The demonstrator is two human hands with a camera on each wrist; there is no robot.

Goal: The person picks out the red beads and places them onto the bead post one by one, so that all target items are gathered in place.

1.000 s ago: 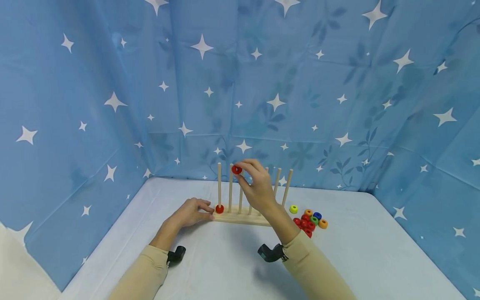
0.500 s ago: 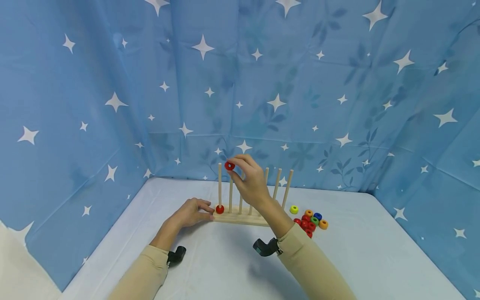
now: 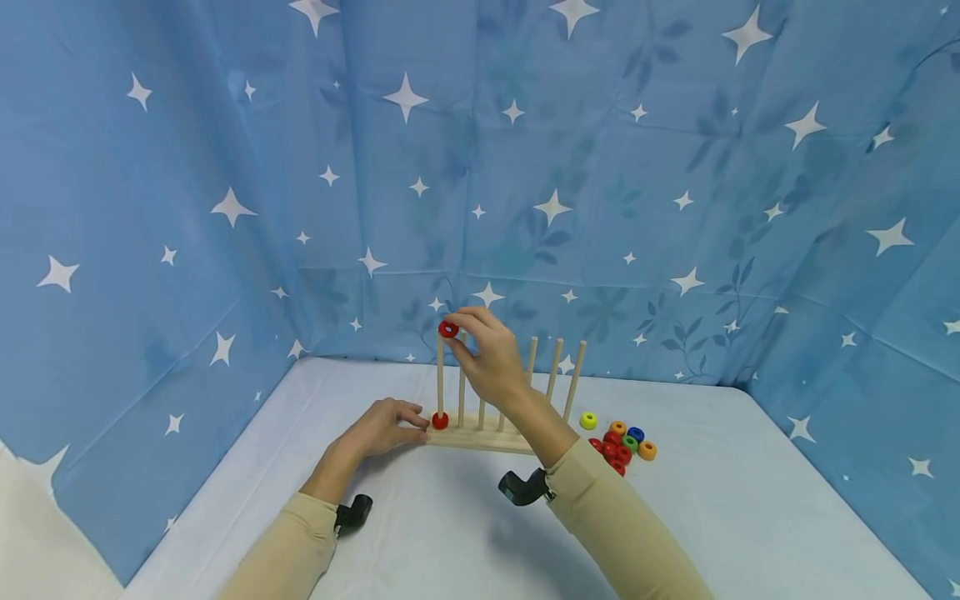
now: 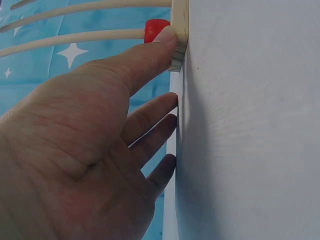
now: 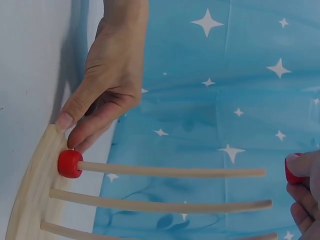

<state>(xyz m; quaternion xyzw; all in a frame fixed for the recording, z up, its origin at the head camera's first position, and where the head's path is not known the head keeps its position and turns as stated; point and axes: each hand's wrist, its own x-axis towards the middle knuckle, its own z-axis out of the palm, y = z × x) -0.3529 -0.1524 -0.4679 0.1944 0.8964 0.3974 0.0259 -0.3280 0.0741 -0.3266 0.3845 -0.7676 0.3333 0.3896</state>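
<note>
My right hand [image 3: 491, 360] pinches a red ring bead [image 3: 448, 336] between thumb and fingertips, at the top of the leftmost peg [image 3: 440, 375]. In the right wrist view this red bead [image 5: 291, 173] is a short gap past the peg's tip. Another red bead [image 3: 440, 422] sits at the foot of that same peg. The wooden peg rack [image 3: 480, 442] stands upright with its row of pegs. My left hand [image 3: 380, 427] holds the rack's left end, thumb on the near side and index finger behind; its other fingers [image 4: 152, 120] extend loosely beside the base.
Right of the rack lies a cluster of red beads [image 3: 611, 448] with orange, blue and green ones among them. A yellow bead [image 3: 588, 421] lies nearer the rack. A blue star-patterned curtain [image 3: 480, 167] hangs behind the white table [image 3: 450, 517].
My right hand has carried the red bead leftward and slightly up, from around the second peg to the top of the leftmost one. The left hand has stayed at the rack's end.
</note>
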